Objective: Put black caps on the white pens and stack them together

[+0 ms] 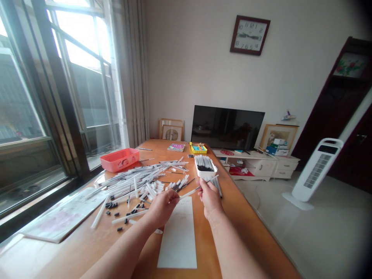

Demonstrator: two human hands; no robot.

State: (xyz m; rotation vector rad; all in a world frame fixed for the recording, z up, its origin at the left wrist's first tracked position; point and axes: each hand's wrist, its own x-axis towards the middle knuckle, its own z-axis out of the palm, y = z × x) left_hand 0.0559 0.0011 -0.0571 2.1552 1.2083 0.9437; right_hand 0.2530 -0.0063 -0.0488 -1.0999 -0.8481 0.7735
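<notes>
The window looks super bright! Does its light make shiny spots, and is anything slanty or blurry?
Head view: the window is washed-out white; head view: the table gleams pale at lower left; head view: the fan leans, probably from lens stretch; head view: writing on the paper strip is too faint to read.

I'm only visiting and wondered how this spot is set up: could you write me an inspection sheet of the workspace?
Surface: brown table, with a sheet of paper between the forearms.
Job's things: pale tubes in a loose heap; black caps scattered at left; a white container full of tubes.
Clutter: red basket, booklet and yellow box, farther back.
Hands: left hand and right hand share one slim tube between their fingers.
Cables: nothing clearly seen.
Surroundings: window at left; television, wall clock and tower fan beyond.
</notes>
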